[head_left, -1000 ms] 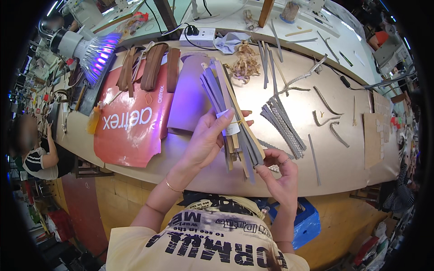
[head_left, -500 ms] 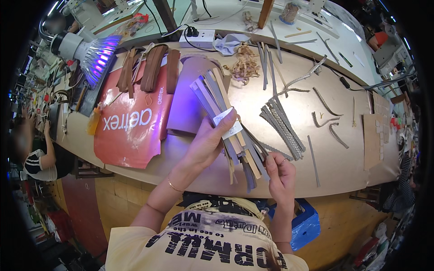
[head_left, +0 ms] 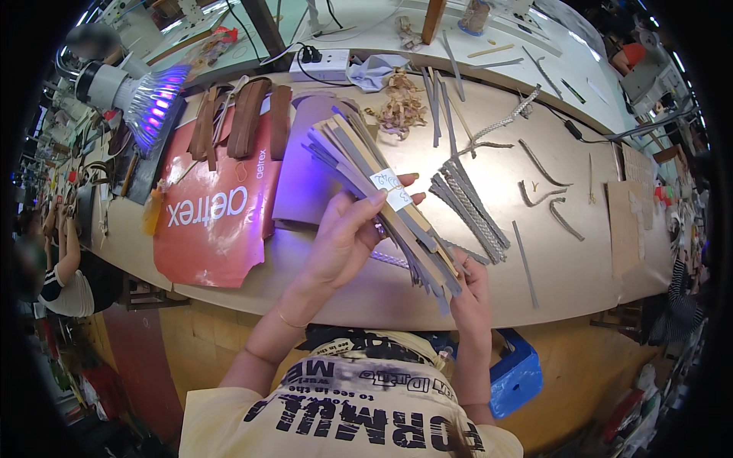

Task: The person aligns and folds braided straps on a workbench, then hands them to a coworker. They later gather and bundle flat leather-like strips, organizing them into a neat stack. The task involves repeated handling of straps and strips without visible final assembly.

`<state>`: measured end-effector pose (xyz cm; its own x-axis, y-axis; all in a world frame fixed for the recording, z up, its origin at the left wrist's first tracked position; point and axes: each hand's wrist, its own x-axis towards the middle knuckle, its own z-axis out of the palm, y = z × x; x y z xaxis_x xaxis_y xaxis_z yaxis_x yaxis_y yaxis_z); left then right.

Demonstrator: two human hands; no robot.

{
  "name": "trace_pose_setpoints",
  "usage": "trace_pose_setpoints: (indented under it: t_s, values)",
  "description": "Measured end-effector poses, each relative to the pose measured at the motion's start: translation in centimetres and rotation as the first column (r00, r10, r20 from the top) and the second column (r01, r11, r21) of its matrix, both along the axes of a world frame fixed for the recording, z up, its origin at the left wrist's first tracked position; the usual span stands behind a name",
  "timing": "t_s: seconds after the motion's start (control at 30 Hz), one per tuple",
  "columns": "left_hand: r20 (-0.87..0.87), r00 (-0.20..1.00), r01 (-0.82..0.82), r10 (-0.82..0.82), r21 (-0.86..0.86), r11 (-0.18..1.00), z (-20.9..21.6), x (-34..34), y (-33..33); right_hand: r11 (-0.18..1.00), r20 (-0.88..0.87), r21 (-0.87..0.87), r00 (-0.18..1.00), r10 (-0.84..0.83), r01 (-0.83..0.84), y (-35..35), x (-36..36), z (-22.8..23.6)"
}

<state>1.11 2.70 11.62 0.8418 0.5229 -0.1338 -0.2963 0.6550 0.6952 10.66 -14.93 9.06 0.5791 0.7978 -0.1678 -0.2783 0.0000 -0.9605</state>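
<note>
My left hand point(head_left: 343, 240) is closed around the middle of a bundle of flat leather strips point(head_left: 355, 156), grey, tan and mauve, held slanting above the table. A white paper label point(head_left: 391, 189) with handwriting is wrapped round the bundle, beside my left thumb. At the bundle's lower right end, my right hand point(head_left: 470, 294) grips the strip ends, its fingers partly hidden behind them. Just right of the bundle, a group of grey strips and braided cords point(head_left: 469, 210) lies on the table.
A purple-lit roll point(head_left: 309, 153) and a red sheet point(head_left: 206, 237) with brown strips point(head_left: 248, 118) lie left. A lit lamp point(head_left: 156, 103) stands beyond. Tan scraps point(head_left: 401, 107), a power strip point(head_left: 321, 65) and loose cord pieces point(head_left: 542, 164) are around. A blue stool point(head_left: 519, 378) is below the table.
The bundle has turned so its label faces up more and its strips lie closer together. My left fingers now show past its far side; my right hand has closed on the lower ends.
</note>
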Motion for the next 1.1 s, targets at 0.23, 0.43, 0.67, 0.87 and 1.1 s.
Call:
trace_pose_setpoints:
  t_s: [0.23, 0.43, 0.67, 0.87, 1.1]
  values:
    - [-0.048, 0.996, -0.071, 0.077, 0.122, 0.99, -0.5, -0.6, 0.1, 0.953, 0.134, 0.169, 0.952, -0.274, 0.25, -0.7, -0.2, 0.5]
    - [-0.071, 0.983, -0.154, 0.167, 0.165, 0.974, -1.7, -1.1, 0.5, 0.96, 0.367, 0.25, 0.905, -0.214, 0.125, -1.2, -0.5, 1.0]
    - [-0.151, 0.93, -0.322, 0.336, 0.109, 0.94, -1.5, -1.1, -0.6, 0.99, 0.671, 0.138, 0.735, -0.102, 0.012, -1.0, -0.6, 2.3]
    - [-0.125, 0.959, -0.261, 0.253, -0.046, 0.964, -0.9, -1.1, -0.9, 0.971, 0.515, 0.154, 0.824, -0.238, 0.184, -0.2, -1.1, 1.6]
    - [-0.014, 0.996, -0.083, 0.083, -0.041, 0.996, -0.7, -1.6, -1.3, 0.971, -0.03, 0.119, 0.978, -0.206, 0.208, -0.5, -0.9, 2.6]
